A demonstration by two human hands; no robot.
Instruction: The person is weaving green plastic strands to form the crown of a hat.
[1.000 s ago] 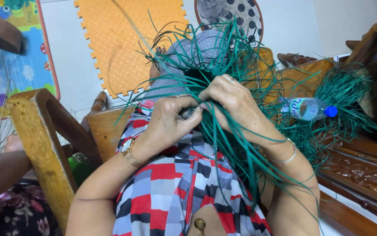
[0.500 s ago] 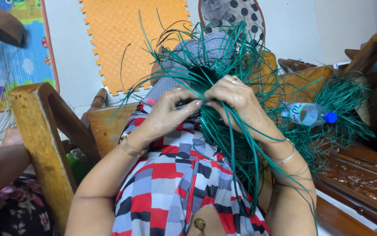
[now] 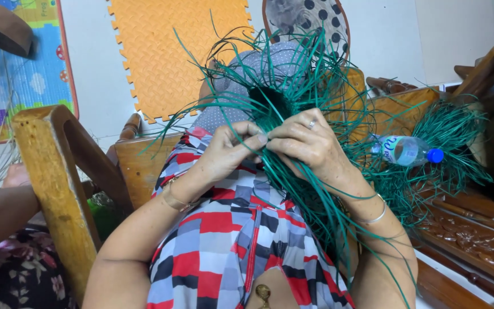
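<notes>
Green strips [image 3: 292, 97] | pinched by left hand [image 3: 227, 154]; right hand [image 3: 310, 143] | bottle [image 3: 404, 150] beside

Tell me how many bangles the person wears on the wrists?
2: a gold bangle on the left wrist, and a thin silver bangle on the right wrist. Green strands may hide more.

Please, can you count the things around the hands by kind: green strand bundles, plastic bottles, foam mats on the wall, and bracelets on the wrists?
Green strand bundles: 2, one in both hands, one by the bottle
Plastic bottles: 1
Foam mats: 2, orange and multicoloured
Bracelets: 2, left wrist, right wrist
Total: 7
</notes>
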